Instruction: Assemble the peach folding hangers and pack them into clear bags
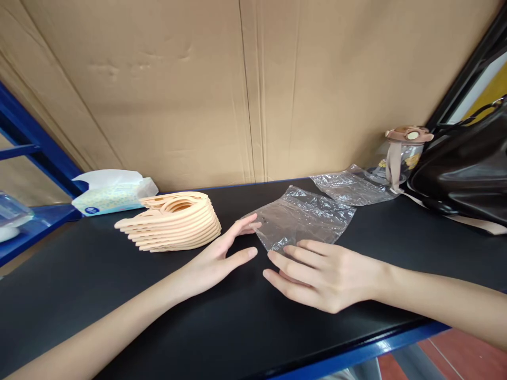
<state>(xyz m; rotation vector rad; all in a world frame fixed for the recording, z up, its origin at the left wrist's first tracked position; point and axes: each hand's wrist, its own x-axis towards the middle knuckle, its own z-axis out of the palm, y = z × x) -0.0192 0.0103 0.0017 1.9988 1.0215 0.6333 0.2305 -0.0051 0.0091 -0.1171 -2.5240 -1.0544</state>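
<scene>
A clear plastic bag [304, 216] lies flat and a little crinkled on the black tabletop in front of me. My left hand [225, 250] is open at the bag's left corner, fingertips over its edge and thumb held apart. Over the bag's near edge rests my right hand [320, 272], open, palm down, fingers spread toward the left; whether it presses on the plastic I cannot tell. Just left of my left hand sits a neat stack of peach-coloured plastic hangers [178, 224]. A second clear bag [352, 186] lies behind the first, to the right.
A soft tissue pack [113, 195] stands behind the hangers. At the back right are a strapped drink bottle [407, 153] and a dark leather bag [467, 169]. A cardboard sheet [178, 95] walls off the back, and the table [206, 327] has a blue front edge.
</scene>
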